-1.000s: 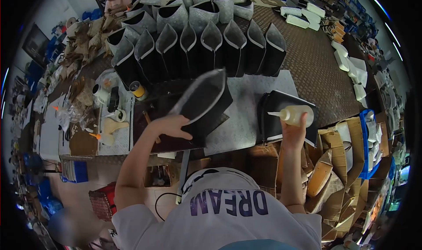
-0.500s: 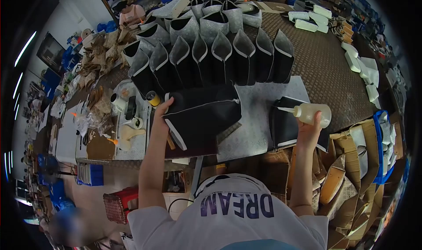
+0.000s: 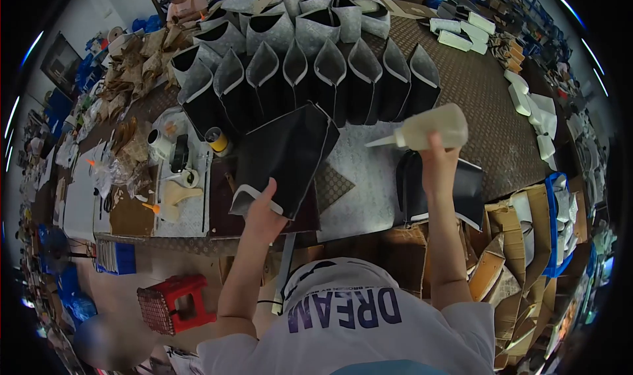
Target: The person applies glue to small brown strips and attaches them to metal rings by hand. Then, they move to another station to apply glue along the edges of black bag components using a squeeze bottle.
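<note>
My left hand (image 3: 265,218) is closed on the pale-rimmed end of a black pouch (image 3: 280,152), which tilts up and to the right over the table. A pale seam runs along the pouch's right side. My right hand (image 3: 439,165) is wrapped round a translucent squeeze bottle (image 3: 440,125), held sideways with its pointed nozzle to the left. Beneath the bottle and my right wrist lies another black pouch (image 3: 467,193). Behind both hands stands a row of black pouches (image 3: 330,88) with grey patterned lining, their mouths upward.
At the left are a yellow-and-black jar (image 3: 216,139), a white cup (image 3: 159,143) and a second squeeze bottle (image 3: 173,200). Cardboard boxes (image 3: 508,243) and a blue crate (image 3: 560,226) stand at the lower right. A red stool (image 3: 177,304) is on the floor. Another person (image 3: 186,5) sits beyond the table.
My left hand has moved down and right, turning the pouch so its far end points up. The squeeze bottle has risen and moved left in my right hand. The view has shifted slightly.
</note>
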Available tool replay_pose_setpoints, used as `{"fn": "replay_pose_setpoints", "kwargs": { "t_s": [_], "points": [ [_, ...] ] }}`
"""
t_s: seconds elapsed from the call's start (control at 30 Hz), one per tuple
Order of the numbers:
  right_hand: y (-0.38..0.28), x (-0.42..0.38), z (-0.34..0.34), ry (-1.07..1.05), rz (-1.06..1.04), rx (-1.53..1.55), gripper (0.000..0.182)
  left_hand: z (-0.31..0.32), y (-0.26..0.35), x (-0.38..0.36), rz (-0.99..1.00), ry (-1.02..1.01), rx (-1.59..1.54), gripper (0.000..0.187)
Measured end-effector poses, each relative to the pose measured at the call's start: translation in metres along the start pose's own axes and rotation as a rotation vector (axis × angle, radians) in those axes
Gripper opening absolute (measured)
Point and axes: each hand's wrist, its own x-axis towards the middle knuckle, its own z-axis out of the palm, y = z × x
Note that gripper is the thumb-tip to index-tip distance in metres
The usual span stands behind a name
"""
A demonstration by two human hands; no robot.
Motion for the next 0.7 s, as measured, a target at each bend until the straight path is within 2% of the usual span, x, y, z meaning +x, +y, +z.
{"fn": "replay_pose_setpoints", "kwargs": {
  "t_s": [0.03, 0.07, 0.2, 0.27, 0.4, 0.6, 0.7],
  "points": [
    [0.008, 0.003, 0.009, -0.035, -0.053, -0.087, 0.085, -0.001, -0.015, -0.004, -0.056, 0.09, 0.073, 0.046],
    [0.016, 0.006, 0.017, -0.07, -0.103, -0.176, 0.09, -0.014, -0.03, -0.001, -0.083, 0.098, 0.112, 0.051],
    [0.057, 0.014, 0.028, -0.092, -0.045, -0.28, 0.091, -0.056, -0.074, -0.005, -0.193, 0.176, 0.188, 0.047],
    [0.073, 0.018, 0.026, -0.099, -0.031, -0.313, 0.088, -0.053, -0.082, -0.011, -0.2, 0.199, 0.168, 0.043],
    [0.096, 0.02, 0.022, -0.094, -0.004, -0.382, 0.087, -0.062, -0.085, -0.013, -0.208, 0.182, 0.111, 0.037],
    [0.115, 0.022, 0.021, -0.086, -0.025, -0.448, 0.086, -0.062, -0.08, -0.012, -0.24, 0.11, 0.106, 0.039],
    [0.119, 0.021, 0.023, -0.096, -0.055, -0.505, 0.085, -0.06, -0.078, -0.013, -0.276, 0.17, 0.113, 0.041]
  ]
}}
